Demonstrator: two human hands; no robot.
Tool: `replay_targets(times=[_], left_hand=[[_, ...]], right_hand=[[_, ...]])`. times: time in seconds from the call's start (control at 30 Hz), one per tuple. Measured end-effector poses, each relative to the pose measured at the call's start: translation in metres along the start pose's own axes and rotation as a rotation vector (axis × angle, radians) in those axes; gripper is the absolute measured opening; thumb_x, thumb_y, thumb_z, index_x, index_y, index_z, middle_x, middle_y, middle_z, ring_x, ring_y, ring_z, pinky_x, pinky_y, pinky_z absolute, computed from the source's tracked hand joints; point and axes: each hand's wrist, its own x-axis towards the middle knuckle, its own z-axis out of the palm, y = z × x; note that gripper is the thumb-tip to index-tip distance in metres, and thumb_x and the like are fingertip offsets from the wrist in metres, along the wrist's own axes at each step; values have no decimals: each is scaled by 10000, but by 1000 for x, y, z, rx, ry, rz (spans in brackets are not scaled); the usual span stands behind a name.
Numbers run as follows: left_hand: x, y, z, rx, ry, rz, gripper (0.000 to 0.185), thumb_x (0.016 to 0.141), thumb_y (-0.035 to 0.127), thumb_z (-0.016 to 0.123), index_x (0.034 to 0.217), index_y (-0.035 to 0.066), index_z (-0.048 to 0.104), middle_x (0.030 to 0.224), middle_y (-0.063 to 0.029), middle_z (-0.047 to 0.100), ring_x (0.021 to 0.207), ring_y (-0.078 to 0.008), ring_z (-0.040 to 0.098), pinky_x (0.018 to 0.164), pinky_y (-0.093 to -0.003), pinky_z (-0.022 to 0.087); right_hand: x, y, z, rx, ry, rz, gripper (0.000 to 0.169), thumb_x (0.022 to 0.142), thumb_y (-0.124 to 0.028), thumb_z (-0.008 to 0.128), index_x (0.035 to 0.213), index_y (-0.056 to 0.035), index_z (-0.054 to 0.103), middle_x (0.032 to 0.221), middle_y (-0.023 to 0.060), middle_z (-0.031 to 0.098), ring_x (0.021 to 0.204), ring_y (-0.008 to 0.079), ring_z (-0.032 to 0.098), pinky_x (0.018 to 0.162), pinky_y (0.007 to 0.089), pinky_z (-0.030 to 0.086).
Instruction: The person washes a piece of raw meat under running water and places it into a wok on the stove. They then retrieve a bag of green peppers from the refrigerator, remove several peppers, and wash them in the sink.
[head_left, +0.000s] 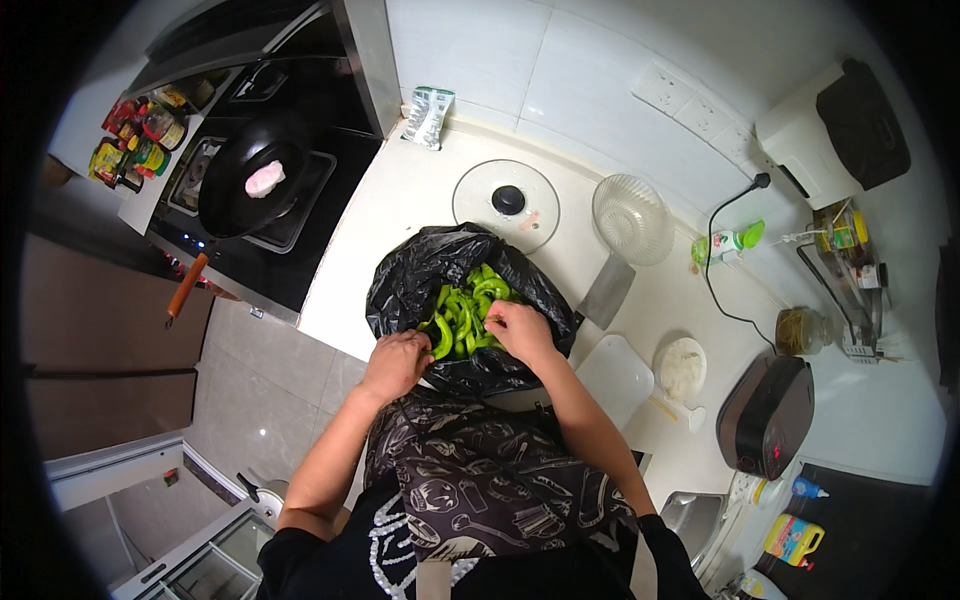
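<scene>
A black plastic bag (405, 281) lies wide open on the white counter right in front of me, with many long green peppers (463, 311) inside. My left hand (399, 362) is at the bag's near left edge, its fingers curled at the end of a pepper; whether they grip it is hidden. Over the right side of the heap is my right hand (519, 330), thumb and fingers pinched together near a pepper stem; what lies between them is too small to tell. A cleaver (607, 291) rests on the counter just right of the bag.
Behind the bag are a glass lid (480, 191) and a ribbed glass bowl (634, 217). A wok (240, 202) with a pale pink piece in it sits on the stove at left, its handle jutting outward. At right are a white cutting board (615, 379) and a rice cooker (765, 416).
</scene>
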Motion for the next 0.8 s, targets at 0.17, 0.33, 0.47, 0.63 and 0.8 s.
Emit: replay_targets(times=[0.17,0.33,0.47,0.63,0.8], left_hand=[[1,3,10,-26,144,-71,133,809,160,628,885,54,603,874,-117,617,864,-298,594,783,-403,439],[13,9,12,-29,174,-41,138,818,149,625,900,41,597,903,-144,616,860,-337,580,790,-403,446],[21,10,13,15,168,-53,157,813,147,625,944,59,617,932,-122,620,887,-315,571,807,-393,441],[23,17,17,69,200,-12,204,813,145,614,1006,86,642,981,-104,619,935,-301,553,844,-393,428],[31,41,20,-57,156,156,245,801,158,638,1032,73,638,1068,-104,617,1024,-295,537,904,-384,405]], right_hand=[[-22,-11,-39,323,322,-40,144,765,-149,696,889,-91,650,800,84,665,683,238,643,611,323,493],[-36,-19,-73,565,352,25,120,786,-54,663,905,-45,659,817,68,671,681,148,644,625,254,493],[-43,-29,-92,335,358,-34,125,769,-81,691,883,-39,661,793,84,659,677,186,637,618,279,490],[-47,-23,-93,229,282,-3,137,763,-125,705,851,-34,653,737,95,650,640,239,623,589,306,476],[-50,-17,-89,275,141,95,169,769,-181,703,822,-30,650,698,114,652,607,243,619,579,311,468]])
